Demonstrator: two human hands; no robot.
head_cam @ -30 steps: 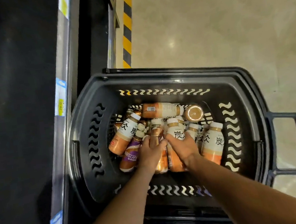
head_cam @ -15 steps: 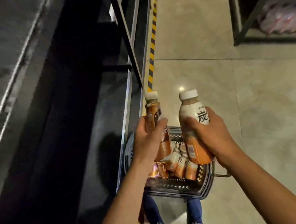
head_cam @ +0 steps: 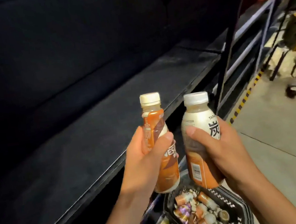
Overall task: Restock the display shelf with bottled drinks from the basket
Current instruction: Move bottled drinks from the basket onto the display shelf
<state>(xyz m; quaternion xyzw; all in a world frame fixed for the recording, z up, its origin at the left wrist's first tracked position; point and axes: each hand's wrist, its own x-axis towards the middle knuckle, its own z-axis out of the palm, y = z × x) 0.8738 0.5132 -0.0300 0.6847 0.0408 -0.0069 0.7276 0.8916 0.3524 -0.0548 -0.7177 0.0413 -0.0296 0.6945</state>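
Note:
My left hand (head_cam: 142, 161) grips an orange Nescafé bottle (head_cam: 166, 167) with a cream cap, held upright. Beside it my right hand (head_cam: 222, 151) grips a wider cream-and-orange bottle (head_cam: 194, 128) with a white cap and black characters on its label. Both bottles hover in front of the edge of a dark, bare display shelf (head_cam: 83, 139) that runs from lower left to upper right. Far below, the black basket (head_cam: 239, 210) holds several more bottles lying on their sides.
A black upright post (head_cam: 228, 44) of the shelving stands right of the bottles, with lower shelf rails behind it. Yellow-and-black floor tape (head_cam: 243, 99) follows the shelf base. At the far right stand metal racks with goods, and someone's shoes (head_cam: 291, 90) on the beige floor.
My hands took a bottle each out of the basket and raised them to shelf height. The view lifted from the basket toward the dark shelf.

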